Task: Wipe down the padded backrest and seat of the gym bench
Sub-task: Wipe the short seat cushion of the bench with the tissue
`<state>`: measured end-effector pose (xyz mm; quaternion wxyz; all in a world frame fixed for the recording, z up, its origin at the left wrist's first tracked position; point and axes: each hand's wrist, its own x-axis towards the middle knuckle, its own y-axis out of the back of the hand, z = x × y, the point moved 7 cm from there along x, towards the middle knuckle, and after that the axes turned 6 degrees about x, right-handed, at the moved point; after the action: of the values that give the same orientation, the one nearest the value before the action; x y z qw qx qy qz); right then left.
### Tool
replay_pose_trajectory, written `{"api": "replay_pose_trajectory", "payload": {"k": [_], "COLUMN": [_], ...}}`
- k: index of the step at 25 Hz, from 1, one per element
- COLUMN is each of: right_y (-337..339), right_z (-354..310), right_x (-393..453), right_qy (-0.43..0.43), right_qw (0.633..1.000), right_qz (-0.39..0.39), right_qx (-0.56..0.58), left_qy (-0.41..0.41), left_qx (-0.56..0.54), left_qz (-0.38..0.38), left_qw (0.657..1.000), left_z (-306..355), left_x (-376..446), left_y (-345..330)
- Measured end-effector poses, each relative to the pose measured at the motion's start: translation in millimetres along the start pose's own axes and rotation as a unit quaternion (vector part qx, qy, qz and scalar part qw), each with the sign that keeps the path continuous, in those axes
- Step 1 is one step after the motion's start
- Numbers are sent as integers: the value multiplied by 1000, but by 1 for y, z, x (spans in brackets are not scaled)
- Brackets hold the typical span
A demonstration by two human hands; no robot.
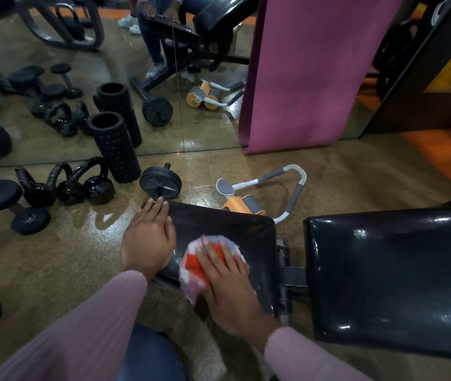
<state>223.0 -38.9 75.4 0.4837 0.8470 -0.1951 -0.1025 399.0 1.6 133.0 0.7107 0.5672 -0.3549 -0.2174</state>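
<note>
The black padded seat [235, 226] of the gym bench lies in the lower middle, joined by a metal hinge [290, 273] to the larger black backrest pad [392, 270] on the right. My right hand [229, 281] presses a red and white cloth [194, 270] flat on the seat, fingers spread over it. At the seat's left edge rests my left hand [148, 237], fingers straight and lying over the rim. The cloth looks blurred.
On the floor beyond the seat lie a black ab wheel [161, 182], an orange and grey ab roller [257, 196], kettlebells [81, 182], dumbbells [12, 204] and a foam roller [115, 147]. A wall mirror [125, 67] and a purple mat [309, 70] stand behind.
</note>
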Motion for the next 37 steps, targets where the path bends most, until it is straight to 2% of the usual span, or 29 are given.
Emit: {"api": "replay_pose_trajectory", "payload": {"k": [1, 3, 5, 6, 8, 10, 12, 14, 16, 18, 20, 22, 24, 26, 28, 30, 32, 34, 37], "right_y": [0, 10, 17, 20, 23, 18, 7, 1, 7, 14, 20, 17, 12, 1, 0, 8, 21, 27, 8], "right_z": [16, 69, 105, 107, 77, 30, -9, 1, 51, 95, 92, 46, 2, -1, 38, 86, 101, 67, -10], "right_x": [-23, -49, -38, -18, 26, 49, 32, -6, -27, -17, 22, 46, 37, 0, -35, -40, -7, 38, 47], "right_qy": [-1, -66, -143, -148, -137, -101, -13, 33, -16, -132, -181, -143, -51, 11, -1, -90, -162, -162, -55], "right_qw": [1000, 996, 988, 987, 987, 992, 999, 999, 997, 985, 977, 985, 998, 1000, 999, 990, 978, 977, 989], "right_qz": [5, 52, 57, 61, 86, 76, 34, 19, 76, 106, 114, 92, 43, 15, 49, 111, 131, 138, 135], "right_qx": [-9, 3, 24, 21, 10, 14, 6, -16, -23, -18, -11, 6, 13, -6, -20, -1, 13, -8, -24], "left_qy": [-2, -2, 3, 5, 2, 0, 1, 3, 2, 5, 6, 5, 2, 4, 4, 3, 6, 5, 4], "left_qx": [0, 2, 4, 4, 2, 3, 0, -7, -10, -9, -13, -16, -14, -17, -16, -12, -10, -11, -5], "left_qz": [4, 1, -4, -1, -3, 1, 0, 2, 3, 4, 6, 3, 2, -2, 6, -2, -1, -9, -4], "left_qw": [1000, 1000, 1000, 1000, 1000, 1000, 1000, 1000, 1000, 1000, 1000, 1000, 1000, 1000, 1000, 1000, 1000, 1000, 1000], "left_z": [0, 1, 0, -1, 0, 1, 1, 1, 3, 2, 0, 0, 1, 1, 0, 0, 1, 1, 0], "left_x": [-1, 0, 0, 2, 2, 1, 2, 1, 3, 2, 3, 2, 1, 0, 2, 0, 2, 3, 2], "left_y": [0, 0, -1, -1, -2, 0, 1, 1, 1, 1, 0, 1, 2, 2, 2, 1, 2, 3, 4]}}
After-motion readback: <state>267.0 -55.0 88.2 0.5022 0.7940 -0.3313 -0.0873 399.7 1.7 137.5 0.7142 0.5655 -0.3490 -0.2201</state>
